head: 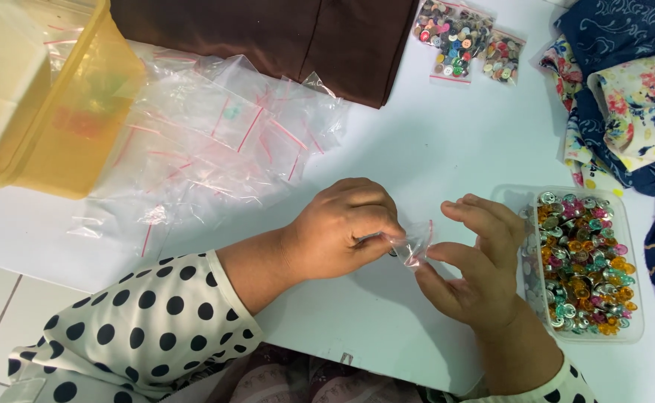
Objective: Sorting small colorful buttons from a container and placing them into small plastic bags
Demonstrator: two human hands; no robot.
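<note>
Two hands [342, 231] [476, 261] — one small bag [415, 245], pinched

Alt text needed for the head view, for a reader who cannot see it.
Two hands, left hand and right hand, pinch a small clear zip bag over a white table. A clear tray of coloured gem buttons sits at right, a pile of empty zip bags at left.

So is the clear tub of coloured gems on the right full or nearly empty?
Full. The clear tub is heaped with coloured gems almost to its rim, with no lid on it, beside the right hand.
</note>
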